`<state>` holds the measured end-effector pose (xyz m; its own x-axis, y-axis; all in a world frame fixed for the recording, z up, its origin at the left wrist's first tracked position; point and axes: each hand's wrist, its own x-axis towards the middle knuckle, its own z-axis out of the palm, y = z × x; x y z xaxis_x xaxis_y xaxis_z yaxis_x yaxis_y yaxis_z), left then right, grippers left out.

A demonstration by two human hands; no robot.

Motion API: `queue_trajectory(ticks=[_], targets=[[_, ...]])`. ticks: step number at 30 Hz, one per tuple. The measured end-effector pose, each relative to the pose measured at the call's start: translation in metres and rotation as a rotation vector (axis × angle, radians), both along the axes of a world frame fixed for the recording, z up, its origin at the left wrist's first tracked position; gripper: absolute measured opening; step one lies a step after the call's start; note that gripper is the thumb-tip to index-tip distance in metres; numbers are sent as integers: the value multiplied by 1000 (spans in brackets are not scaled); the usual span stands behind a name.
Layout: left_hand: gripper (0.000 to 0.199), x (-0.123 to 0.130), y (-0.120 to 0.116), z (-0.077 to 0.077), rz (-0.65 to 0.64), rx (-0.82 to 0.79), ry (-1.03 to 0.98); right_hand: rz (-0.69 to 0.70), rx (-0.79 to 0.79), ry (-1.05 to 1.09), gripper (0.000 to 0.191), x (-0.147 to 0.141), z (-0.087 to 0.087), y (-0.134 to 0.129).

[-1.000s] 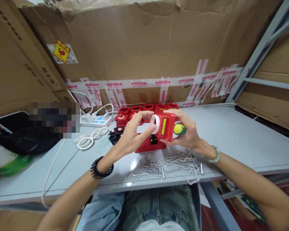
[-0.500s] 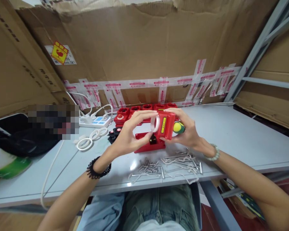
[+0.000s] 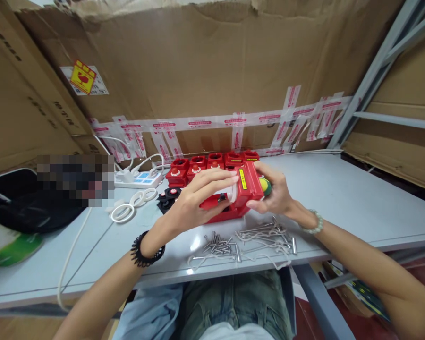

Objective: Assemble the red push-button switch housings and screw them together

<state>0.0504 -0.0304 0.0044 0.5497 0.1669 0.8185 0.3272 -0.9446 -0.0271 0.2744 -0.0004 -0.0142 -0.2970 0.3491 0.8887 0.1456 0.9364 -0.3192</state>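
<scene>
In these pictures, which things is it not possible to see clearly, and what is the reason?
Head view:
- White ring: partly hidden by the left hand.
- Green-and-yellow rounded object: mostly hidden by the right hand and red plastic housing.
- Yellow label: print too small.
- Small silver metal pins: overlapping, too small to count.
- Green-and-white container: cut off by the left edge.

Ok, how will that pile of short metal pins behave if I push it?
The short metal pins look slim and rounded, so strays may roll, perhaps towards the table's near edge. They lie crossed over one another, so nudging one would probably shift several. Their shine suggests stiff, rather slippery metal.
</scene>
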Motion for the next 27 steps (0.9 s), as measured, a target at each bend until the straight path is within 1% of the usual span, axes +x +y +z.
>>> queue_trajectory(ticks=[1,2,4,6,7,9,11,15,18,20,23,27], targets=[[50,0,0,0,-3,-13,-17,13,-21,7,55,0,0,0],[55,0,1,-1,0,-62,-47,19,-32,10,56,-1,1,-1],[60,0,1,-2,13,-227,-112,14,-34,5,58,-2,2,-3],[52,1,2,-4,17,-352,-139,3,-15,-8,60,-3,2,-5],[47,1,1,-5,12,-358,-138,0,-7,-10,60,-3,3,-6],[42,2,0,-6,12,-283,-125,6,-27,-17,58,-3,4,-8],[43,3,-3,-6,21,-153,-110,20,-101,-19,56,-2,5,-10],[44,3,-6,-6,66,57,-9,33,-374,-18,46,-2,11,-16],[46,2,-6,-6,102,168,60,104,-568,-37,41,-4,17,-19],[48,1,-7,-6,113,217,92,144,-673,-57,47,-4,20,-19],[50,1,-8,-6,97,255,122,156,-819,-115,57,-2,22,-19],[49,0,-8,-4,76,265,137,191,-966,-156,58,0,22,-18]])
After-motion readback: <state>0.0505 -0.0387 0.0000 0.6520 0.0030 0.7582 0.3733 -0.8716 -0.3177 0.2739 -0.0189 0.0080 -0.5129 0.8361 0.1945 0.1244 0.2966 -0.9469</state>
